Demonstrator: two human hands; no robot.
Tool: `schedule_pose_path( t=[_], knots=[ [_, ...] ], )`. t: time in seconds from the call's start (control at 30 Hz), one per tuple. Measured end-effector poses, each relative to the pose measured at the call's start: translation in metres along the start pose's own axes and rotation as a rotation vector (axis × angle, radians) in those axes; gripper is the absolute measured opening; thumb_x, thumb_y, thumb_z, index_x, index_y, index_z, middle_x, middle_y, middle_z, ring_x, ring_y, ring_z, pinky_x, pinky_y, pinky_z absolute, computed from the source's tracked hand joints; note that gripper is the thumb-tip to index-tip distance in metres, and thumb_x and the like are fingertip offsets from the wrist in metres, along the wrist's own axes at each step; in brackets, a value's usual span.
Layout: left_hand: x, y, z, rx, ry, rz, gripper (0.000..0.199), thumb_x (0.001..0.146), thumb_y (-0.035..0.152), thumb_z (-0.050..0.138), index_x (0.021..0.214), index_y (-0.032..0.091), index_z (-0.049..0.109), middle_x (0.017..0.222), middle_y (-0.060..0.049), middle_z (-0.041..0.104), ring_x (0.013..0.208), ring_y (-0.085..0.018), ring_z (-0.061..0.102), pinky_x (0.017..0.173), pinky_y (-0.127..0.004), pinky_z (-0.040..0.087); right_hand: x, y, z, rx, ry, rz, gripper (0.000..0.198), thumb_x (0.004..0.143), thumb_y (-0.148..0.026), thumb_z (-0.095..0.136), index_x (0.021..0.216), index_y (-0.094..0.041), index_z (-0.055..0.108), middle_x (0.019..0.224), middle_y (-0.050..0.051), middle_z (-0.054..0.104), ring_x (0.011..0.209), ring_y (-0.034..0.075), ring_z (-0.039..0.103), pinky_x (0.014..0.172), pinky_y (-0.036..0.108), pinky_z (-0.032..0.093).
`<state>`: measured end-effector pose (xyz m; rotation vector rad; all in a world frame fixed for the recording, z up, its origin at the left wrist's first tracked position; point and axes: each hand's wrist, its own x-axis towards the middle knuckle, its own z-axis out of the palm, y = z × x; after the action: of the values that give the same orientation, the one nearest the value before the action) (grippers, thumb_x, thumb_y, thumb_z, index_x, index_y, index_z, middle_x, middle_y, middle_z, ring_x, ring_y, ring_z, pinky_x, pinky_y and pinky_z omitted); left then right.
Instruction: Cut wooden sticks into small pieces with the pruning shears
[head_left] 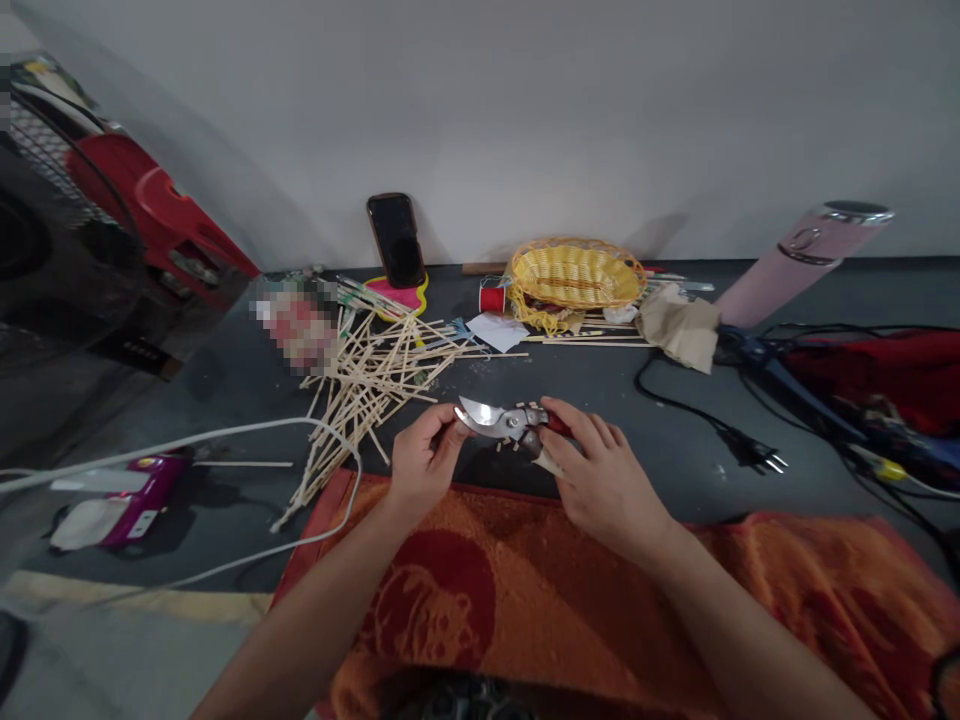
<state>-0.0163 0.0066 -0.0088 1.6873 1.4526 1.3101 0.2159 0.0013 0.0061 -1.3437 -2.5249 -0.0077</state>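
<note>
My right hand (611, 480) is wrapped round the handles of a pair of pruning shears (506, 420), whose metal jaws point left. My left hand (426, 455) is closed in a pinch right at the tip of the jaws. What sits between its thumb and fingers is too small to make out. Short cut bits of stick (508, 446) lie on the dark table around and below the shears. To the left, a loose heap of thin wooden sticks (375, 375) spreads across the tabletop.
Behind stand a yellow woven basket (577, 275), a red thread spool (492, 298) and a leaning phone (396, 240). On the right are a pink bottle (806, 265) and a black plug (750, 450). An orange towel (540, 570) covers the front edge; a white cable (262, 428) crosses the left.
</note>
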Motion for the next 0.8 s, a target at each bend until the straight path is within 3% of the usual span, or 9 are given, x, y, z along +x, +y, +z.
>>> schedule_pose_path(
  t=[0.53, 0.8],
  knots=[
    [0.001, 0.002, -0.001, 0.011, -0.027, 0.037, 0.017, 0.089, 0.029, 0.055, 0.087, 0.017, 0.067, 0.078, -0.002, 0.07, 0.07, -0.014, 0.063, 0.067, -0.021, 0.048, 0.0, 0.005, -0.002, -0.032, -0.03, -0.019, 0.041, 0.08, -0.008, 0.048, 0.118, -0.021, 0.056, 0.145, 0.01, 0.039, 0.111, 0.029, 0.047, 0.086, 0.045, 0.044],
    [0.0, 0.009, -0.002, 0.053, -0.026, 0.025, 0.017, 0.089, 0.03, 0.055, 0.084, 0.018, 0.066, 0.075, -0.002, 0.07, 0.069, -0.014, 0.063, 0.066, -0.022, 0.048, 0.0, 0.011, 0.001, 0.035, -0.047, -0.009, 0.04, 0.081, -0.005, 0.045, 0.116, -0.021, 0.055, 0.135, 0.009, 0.049, 0.111, 0.024, 0.051, 0.09, 0.04, 0.046]
  ],
)
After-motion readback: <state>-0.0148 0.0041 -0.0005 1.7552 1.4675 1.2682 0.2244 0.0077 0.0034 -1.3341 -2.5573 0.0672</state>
